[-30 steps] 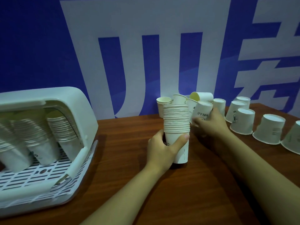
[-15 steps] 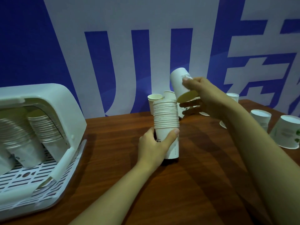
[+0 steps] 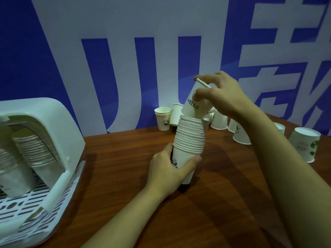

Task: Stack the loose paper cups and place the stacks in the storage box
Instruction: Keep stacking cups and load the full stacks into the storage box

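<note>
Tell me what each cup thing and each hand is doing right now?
left hand: grips the stack low down
right hand: pinches HELLO cup
HELLO cup: tilted, entering stack top
stack: upright on table
storage box: open, stacks inside
loose cups: upside down on table

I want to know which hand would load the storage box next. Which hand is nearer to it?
Left. The left hand grips the cup stack mid-table, right of the storage box; the right hand holds a cup above the stack, farther away.
</note>
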### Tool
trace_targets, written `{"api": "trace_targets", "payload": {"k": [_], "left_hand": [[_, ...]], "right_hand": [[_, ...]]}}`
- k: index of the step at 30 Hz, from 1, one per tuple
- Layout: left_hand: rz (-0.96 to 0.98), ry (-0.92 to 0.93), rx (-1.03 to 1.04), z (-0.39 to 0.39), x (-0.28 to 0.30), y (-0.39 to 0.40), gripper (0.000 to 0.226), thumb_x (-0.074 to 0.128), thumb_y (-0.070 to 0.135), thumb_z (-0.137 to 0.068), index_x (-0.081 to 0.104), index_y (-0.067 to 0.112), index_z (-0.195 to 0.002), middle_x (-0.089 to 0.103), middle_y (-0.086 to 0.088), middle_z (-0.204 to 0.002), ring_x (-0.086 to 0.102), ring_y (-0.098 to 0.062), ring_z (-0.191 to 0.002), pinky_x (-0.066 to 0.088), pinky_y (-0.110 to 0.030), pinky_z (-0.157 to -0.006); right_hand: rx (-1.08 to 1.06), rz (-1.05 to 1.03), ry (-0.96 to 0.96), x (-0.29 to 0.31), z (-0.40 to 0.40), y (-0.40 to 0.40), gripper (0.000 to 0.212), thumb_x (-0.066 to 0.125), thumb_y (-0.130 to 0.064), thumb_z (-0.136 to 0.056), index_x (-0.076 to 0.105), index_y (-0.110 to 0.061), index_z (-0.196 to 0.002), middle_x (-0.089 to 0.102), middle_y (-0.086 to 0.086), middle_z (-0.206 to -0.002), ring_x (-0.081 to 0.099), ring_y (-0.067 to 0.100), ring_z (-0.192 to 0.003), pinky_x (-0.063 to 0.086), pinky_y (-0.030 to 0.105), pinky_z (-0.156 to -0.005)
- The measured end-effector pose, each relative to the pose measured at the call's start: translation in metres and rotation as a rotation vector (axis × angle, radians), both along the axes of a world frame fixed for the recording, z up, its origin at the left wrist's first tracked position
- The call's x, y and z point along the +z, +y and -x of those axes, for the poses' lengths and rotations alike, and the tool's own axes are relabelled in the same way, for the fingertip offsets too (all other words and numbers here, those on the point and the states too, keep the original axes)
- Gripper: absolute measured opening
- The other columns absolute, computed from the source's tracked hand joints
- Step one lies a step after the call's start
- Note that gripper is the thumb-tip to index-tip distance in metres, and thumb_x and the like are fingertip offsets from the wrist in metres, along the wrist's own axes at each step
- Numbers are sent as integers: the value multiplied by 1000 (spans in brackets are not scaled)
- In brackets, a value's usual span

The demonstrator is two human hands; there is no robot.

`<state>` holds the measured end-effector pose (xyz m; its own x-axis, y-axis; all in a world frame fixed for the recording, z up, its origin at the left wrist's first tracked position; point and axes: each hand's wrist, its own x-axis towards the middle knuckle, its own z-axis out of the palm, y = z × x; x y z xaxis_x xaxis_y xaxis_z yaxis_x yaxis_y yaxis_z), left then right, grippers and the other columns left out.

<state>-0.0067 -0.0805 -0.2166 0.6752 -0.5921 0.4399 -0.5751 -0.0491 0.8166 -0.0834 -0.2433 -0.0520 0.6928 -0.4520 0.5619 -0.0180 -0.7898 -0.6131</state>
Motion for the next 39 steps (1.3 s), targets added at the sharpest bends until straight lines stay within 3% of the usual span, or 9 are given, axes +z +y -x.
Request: {"api": "trace_targets", "payload": {"k": [5,8,15,19,23,26,30,33,39], "left_hand": [[14,-1,2,0,0,0,64,73,75,-71,67,33,-120,75,16,-107,72,-1,-97,64,-38,-80],[25,34,51,-1,-2,0,66,74,78,-67,69,35,-116,76,17,-103,73,1,-94,65,-38,-77],[41,-39,197,-5,-2,-1,58,71,78,-70,63,40,-112,73,20,-102,69,5,-92,62,-28,-78],[66,-25,185,-6,-2,-2,64,70,81,-70,60,41,-119,72,21,-107,68,5,-97,60,-25,-81],[67,-11,179,-8,-5,-2,60,68,79,-68,62,40,-113,73,19,-103,69,4,-92,63,-32,-77],[74,36,156,-9,-3,-2,64,71,81,-70,61,39,-117,72,18,-106,70,3,-94,62,-23,-75],[87,81,146,-9,-2,-3,68,68,71,-68,63,30,-123,73,15,-108,70,2,-94,56,-12,-69],[84,90,134,-9,-2,-4,69,69,73,-67,64,32,-122,73,15,-108,71,0,-95,57,-17,-73],[95,96,154,-10,-2,-4,68,69,72,-68,65,30,-122,73,15,-107,71,1,-94,56,-13,-70]], "right_hand": [[100,81,267,3,0,2,58,70,-28,-89,58,-24,-145,57,-3,-142,49,13,-114,40,19,-74],[177,51,497,-7,-7,6,73,65,-60,-89,45,-32,-153,50,-2,-153,50,18,-127,44,34,-92],[220,-94,525,-29,-25,12,88,17,-89,-84,46,-40,-152,40,-4,-162,28,25,-151,18,56,-124],[246,-57,483,-35,-30,14,77,9,-76,-99,53,-34,-147,48,-1,-156,34,27,-148,11,59,-126],[171,-175,328,-39,-27,-4,71,27,-72,-101,62,-24,-139,63,1,-138,56,22,-127,45,41,-107],[-233,88,383,-45,-20,-45,55,52,-56,-99,58,-17,-136,65,7,-130,57,28,-120,51,40,-94],[-680,171,683,-71,-7,-89,75,62,-54,-93,43,-10,-150,38,25,-158,17,46,-153,19,54,-123],[-706,122,768,-96,-6,-100,88,71,-50,-89,32,-10,-157,11,29,-168,-11,47,-156,1,56,-126],[-597,134,688,-92,-16,-84,86,81,-28,-84,32,-11,-152,39,20,-150,39,40,-137,41,49,-110]]}}
